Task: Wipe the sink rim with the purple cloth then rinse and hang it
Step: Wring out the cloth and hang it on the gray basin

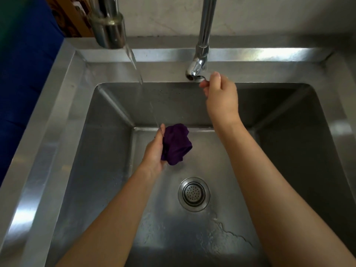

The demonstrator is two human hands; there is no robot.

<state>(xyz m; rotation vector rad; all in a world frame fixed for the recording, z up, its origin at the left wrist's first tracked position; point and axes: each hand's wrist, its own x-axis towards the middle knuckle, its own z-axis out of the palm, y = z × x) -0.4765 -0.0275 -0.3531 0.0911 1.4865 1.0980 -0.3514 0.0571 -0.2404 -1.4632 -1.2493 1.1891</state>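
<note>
While water [137, 68] runs, my left hand [154, 152] grips the bunched purple cloth [178, 145]
Right hand [221, 95] pinches the tap lever [202, 79] at the sink rim [250, 53] back edge; a hard turn could splash water out

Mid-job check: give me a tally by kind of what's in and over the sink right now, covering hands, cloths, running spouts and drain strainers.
purple cloth: 1
hands: 2, the left hand gripping that cloth, the right hand pinching the tap lever
running spout: 1
drain strainer: 1
Total: 5
</note>
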